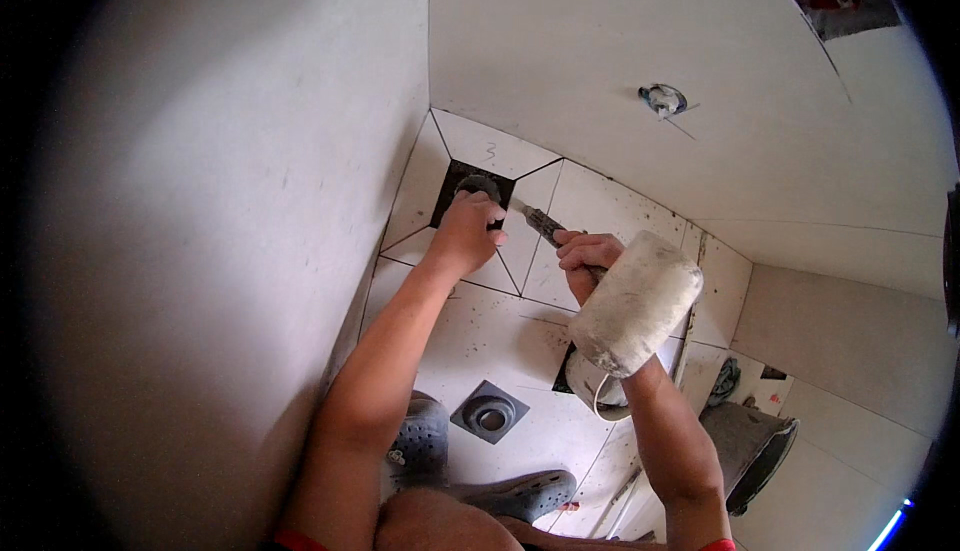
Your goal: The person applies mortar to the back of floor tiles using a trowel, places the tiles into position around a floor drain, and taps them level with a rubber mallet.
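Note:
My left hand [468,231] reaches down into a square dark hole [446,201] in the white floor tiles, near the corner of two walls. Its fingers curl at a round dark grey piece [478,185] in that hole; what they grip is partly hidden by the hand. In my right hand [588,259] is the dark handle of a mallet [640,303] with a big, stained white head. The head lies above my right wrist, while the handle's pale end points at the hole's right edge. A square grey floor drain [467,417] with a round opening lies nearer to me.
White walls [270,151] rise at left and behind. A small round wall opening [664,101] is stuffed with white material. A white pail [590,381] stands partly behind the mallet, and a dirty dark bucket [735,441] sits at right. Dark clogs [420,436] are below.

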A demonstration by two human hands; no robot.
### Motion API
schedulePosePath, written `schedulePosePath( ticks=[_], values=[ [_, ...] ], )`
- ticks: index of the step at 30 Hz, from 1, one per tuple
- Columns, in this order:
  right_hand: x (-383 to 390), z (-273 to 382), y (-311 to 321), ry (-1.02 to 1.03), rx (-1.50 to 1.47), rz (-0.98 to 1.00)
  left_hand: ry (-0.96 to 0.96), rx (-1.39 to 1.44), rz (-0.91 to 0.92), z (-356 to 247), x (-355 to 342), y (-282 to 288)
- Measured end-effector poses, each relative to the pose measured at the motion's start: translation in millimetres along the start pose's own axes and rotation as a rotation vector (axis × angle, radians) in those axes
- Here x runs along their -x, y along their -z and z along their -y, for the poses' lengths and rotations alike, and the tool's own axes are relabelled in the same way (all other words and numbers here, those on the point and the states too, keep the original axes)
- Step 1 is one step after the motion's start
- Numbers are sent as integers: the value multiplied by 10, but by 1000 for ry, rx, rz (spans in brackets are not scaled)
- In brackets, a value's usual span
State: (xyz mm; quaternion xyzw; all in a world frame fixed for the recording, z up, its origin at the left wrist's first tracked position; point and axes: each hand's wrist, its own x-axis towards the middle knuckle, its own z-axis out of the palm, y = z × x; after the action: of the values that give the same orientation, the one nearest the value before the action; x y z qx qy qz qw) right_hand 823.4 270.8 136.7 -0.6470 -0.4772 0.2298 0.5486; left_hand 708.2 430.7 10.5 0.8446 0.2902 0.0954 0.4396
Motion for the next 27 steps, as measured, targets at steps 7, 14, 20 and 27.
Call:
schedulePosePath(
  ticks=[7, 14, 20, 27],
  values=[
    [7, -13, -11, 17, 116, -26, 14, -5, 25, -2, -3, 16],
    [11, -20, -18, 30, 42, -17, 1, -30, -13, 9, -16, 9],
    [92, -37, -56, -41, 112, -40, 220, -17, -23, -92, -190, -5],
    [44, -27, -129, 90, 206, -132, 280, -68, 65, -148, -268, -1]
  ],
)
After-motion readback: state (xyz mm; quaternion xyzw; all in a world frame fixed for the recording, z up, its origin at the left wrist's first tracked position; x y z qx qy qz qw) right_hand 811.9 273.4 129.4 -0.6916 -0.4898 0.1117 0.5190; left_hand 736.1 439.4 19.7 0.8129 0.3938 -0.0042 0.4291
